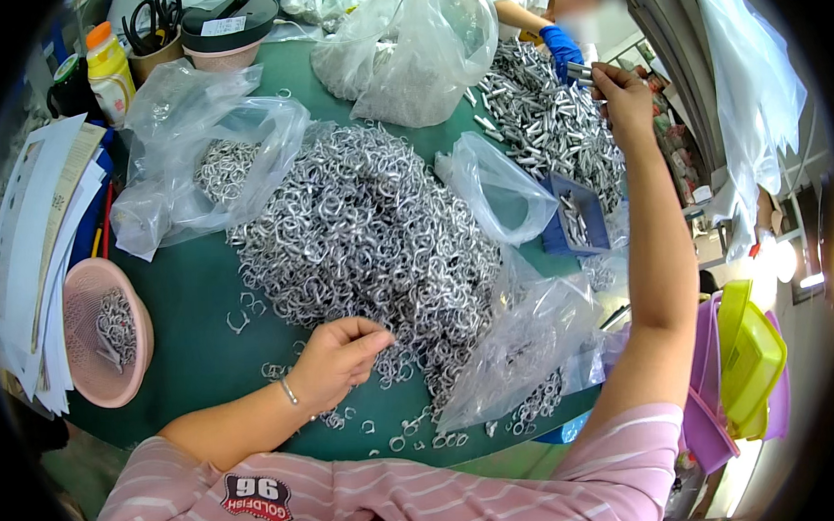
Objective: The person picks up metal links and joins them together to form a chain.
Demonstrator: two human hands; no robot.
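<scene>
R hand (620, 86) pinches a silver metal piece (578, 72) by co-worker's blue-gloved hand (561, 46), above tube pile (546, 132). L hand (340, 360), fingertips together, is at ring heap (370, 216); can't tell if holding anything. Prob. mid-handling tubes; next move needs steady R pinch.

The person wears a pink shirt (388, 496) with thin white stripes and short sleeves (626, 451), and a dark, shield-like patch (256, 498) with red and white sits on the chest. The left hand (340, 357) and right hand (624, 95) are bare; a slim bracelet (289, 392), probably silver metal, circles the left wrist.
</scene>
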